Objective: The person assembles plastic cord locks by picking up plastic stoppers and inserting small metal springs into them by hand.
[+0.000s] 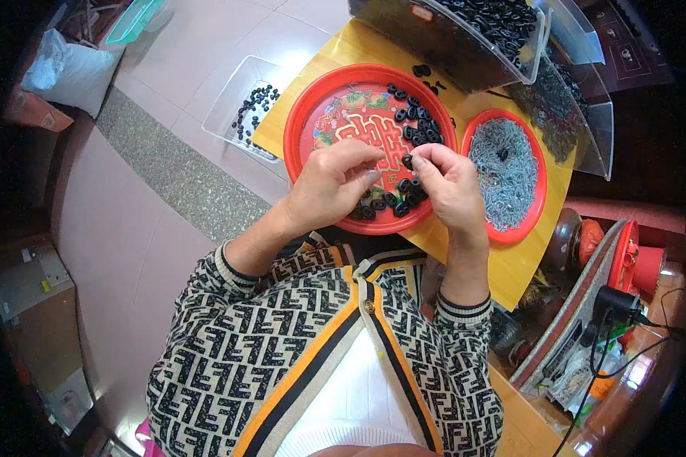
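My right hand [456,186] pinches a small black oval plastic part [408,161] between thumb and forefinger. Just left of it, my left hand [334,181] has its thumb and fingertips drawn close together; whatever they may hold is too small to make out. Both hands are over a round red tray [296,126] with a printed floral pattern. Black parts [423,126] of the same kind lie heaped along the tray's right side, and several more [392,202] are near its front edge. Beside my right hand stands a red oval tray [542,179] full of small grey metal pieces [503,190] resembling screws.
Below the tabletop's left edge, a clear plastic bin [225,95] holds small black pieces. Large clear bins [465,46] of black parts stand at the back right of the yellow tabletop [556,206]. A black plug with cables [617,305] lies at the right among household items.
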